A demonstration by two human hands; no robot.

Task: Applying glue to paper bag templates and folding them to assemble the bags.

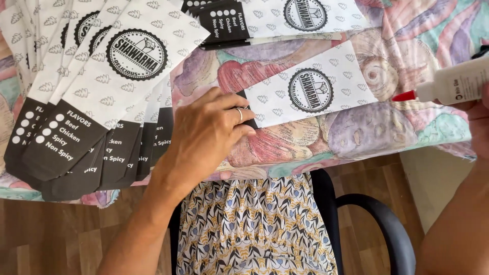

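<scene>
From the head camera, looking down past the person's lap, the left hand [206, 135] lies flat on the table, palm down, fingers fairly close together and gripping nothing. Its fingertips [248, 128] press on the dark end of a single paper sleeve [305, 91], white with a round black emblem. That sleeve lies alone on the floral tablecloth [356, 137] and runs away from the fingertips toward the upper right. The flat press looks meant to pin the paper so it will not slide.

Well off to the right of those fingertips, the right hand [479, 122] is mostly cut off by the frame edge. It holds a white glue bottle [453, 84] nearly level, red nozzle [404, 95] aimed back toward the sleeve's far end but not touching it. I cannot tell how the fingers wrap it, nor how much glue the opaque bottle holds.

Behind the left knuckles, a fanned stack of sleeves [97, 86] overlaps, dark ends toward the person. Beyond the fingertips a second pile [265, 20] lies at the table's far edge. Below sits a black chair arm [377, 219].
</scene>
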